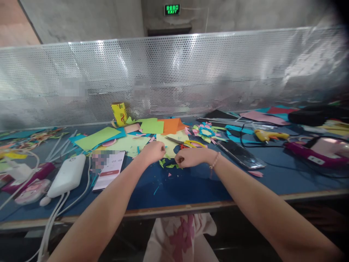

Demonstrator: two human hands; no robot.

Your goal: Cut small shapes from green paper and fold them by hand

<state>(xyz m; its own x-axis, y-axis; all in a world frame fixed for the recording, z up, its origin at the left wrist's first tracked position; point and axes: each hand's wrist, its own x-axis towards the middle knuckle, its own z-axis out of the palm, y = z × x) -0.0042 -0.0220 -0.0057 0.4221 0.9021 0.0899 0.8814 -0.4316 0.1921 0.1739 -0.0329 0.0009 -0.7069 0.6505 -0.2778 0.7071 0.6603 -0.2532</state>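
Observation:
My left hand (155, 152) is curled into a loose fist over the pale yellow-green paper (131, 145) at the middle of the table. Facing it, my right hand (188, 157) is also closed, its fingers bent inward. The two hands are a short gap apart, and what they may hold is hidden. Small green paper scraps (171, 166) lie just below and between them. Scissors with yellow and red handles (195, 144) rest right behind my right hand, blades pointing left. Beyond them sits a layered paper flower (206, 132) in blue, pink and green.
A phone with a lit screen (110, 173) and a white power bank (68, 175) with cables lie left. A dark phone (241, 154), a yellow glue gun (269, 135) and a purple power strip (313, 154) lie right. Behind stand orange paper (170, 125) and a perforated metal screen (174, 72).

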